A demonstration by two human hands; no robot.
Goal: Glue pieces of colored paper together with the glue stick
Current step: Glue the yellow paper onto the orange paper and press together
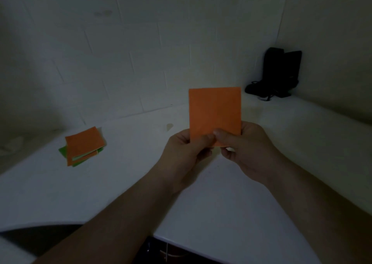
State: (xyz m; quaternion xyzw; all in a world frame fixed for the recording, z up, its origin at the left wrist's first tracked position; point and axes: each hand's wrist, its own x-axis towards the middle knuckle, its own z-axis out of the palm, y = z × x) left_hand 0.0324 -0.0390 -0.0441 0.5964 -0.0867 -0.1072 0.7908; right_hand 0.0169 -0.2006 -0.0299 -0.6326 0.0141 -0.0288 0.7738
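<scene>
Both hands meet at the bottom edge of an orange paper square (215, 113), held upright above the white table (261, 163). The left hand (185, 153) pinches its lower left corner, and the right hand (245, 149) pinches the lower edge just beside it, thumbs nearly touching. Well to the left of the held square, a stack of orange and green papers (82, 146) lies flat on the table. Far right of it, black objects (279, 72) stand against the wall.
</scene>
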